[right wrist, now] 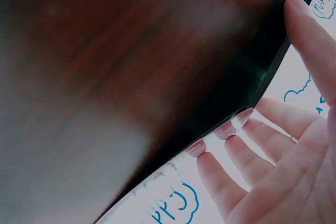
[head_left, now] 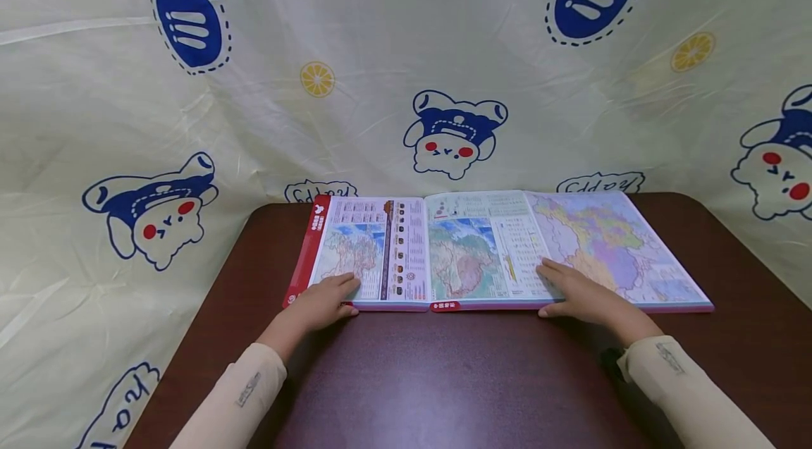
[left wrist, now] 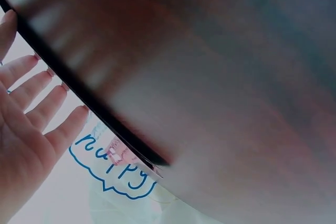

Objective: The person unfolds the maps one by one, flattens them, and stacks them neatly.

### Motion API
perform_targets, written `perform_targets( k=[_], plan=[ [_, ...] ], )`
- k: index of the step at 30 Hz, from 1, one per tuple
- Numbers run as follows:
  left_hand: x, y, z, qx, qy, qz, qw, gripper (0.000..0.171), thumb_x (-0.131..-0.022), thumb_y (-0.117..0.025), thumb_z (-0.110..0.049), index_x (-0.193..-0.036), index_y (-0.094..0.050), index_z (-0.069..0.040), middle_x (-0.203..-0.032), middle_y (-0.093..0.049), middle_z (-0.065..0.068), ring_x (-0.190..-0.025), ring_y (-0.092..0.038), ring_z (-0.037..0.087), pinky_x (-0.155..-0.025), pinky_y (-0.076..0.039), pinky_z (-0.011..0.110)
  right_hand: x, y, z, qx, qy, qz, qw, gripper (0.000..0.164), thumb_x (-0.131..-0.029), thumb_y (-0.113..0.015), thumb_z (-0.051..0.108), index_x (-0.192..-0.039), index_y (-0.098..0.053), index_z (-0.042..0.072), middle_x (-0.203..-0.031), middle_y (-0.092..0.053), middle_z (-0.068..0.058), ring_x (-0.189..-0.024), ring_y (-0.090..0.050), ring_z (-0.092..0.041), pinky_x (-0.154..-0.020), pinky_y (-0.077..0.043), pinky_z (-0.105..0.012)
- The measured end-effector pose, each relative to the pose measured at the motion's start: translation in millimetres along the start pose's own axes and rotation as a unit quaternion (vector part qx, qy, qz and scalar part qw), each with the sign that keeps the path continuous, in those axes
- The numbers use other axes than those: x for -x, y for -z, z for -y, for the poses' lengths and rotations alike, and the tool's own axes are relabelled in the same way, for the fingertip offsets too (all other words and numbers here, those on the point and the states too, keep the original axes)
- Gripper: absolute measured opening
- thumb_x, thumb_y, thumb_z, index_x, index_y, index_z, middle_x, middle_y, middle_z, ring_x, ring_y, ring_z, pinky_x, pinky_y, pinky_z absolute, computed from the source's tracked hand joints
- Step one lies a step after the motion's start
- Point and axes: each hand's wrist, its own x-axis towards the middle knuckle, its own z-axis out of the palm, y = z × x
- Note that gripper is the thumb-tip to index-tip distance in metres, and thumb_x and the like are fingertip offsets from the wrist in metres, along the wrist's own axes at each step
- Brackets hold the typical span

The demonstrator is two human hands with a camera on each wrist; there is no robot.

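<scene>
A large printed map sheet [head_left: 466,259] lies spread flat on the table, with coloured maps, text blocks and a red strip [head_left: 306,251] along its left edge. My left hand [head_left: 320,302] rests on the lower left panel, its thumb by the front edge. On the right, my right hand [head_left: 586,294] lies across the lower part of the panel with the purple and yellow map, thumb likewise at the front edge. Both wrist views show extended fingers, with the left hand [left wrist: 31,108] and right hand [right wrist: 278,161] touching a dark, blurred surface.
The dark brown table [head_left: 431,378] has rounded back corners. A pale curtain [head_left: 368,132] printed with cartoon bears and orange slices hangs directly behind and to the left. A dark band [head_left: 612,363] shows at the right cuff.
</scene>
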Motion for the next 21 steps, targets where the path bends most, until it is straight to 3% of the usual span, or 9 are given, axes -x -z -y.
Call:
perform_targets(
  k=[13, 21],
  plan=[
    [-5.3, 5.0, 2.0, 0.026, 0.012, 0.012, 0.9995, 0.062, -0.082, -0.065, -0.03, -0.133, -0.042, -0.004, -0.136, -0.038, 0.014, -0.125, -0.034, 0.031, -0.1, -0.028, 0.044, -7.2, -1.5, -4.7, -0.023, -0.011, 0.014, 1.0, 0.082, -0.073, -0.073, 0.033, -0.129, -0.034, -0.013, -0.135, -0.024, -0.034, -0.123, -0.022, -0.049, -0.097, -0.021, -0.058],
    [-4.3, 1.6, -1.2, -0.008, 0.015, 0.015, 0.9998, 0.064, -0.082, -0.064, -0.033, -0.134, -0.04, -0.005, -0.137, -0.037, 0.014, -0.125, -0.034, 0.031, -0.1, -0.03, 0.044, -6.6, -2.4, -3.5, -0.009, -0.017, 0.012, 1.0, 0.084, -0.074, -0.071, 0.038, -0.13, -0.035, -0.012, -0.135, -0.025, -0.034, -0.122, -0.023, -0.049, -0.097, -0.021, -0.058]
  ],
)
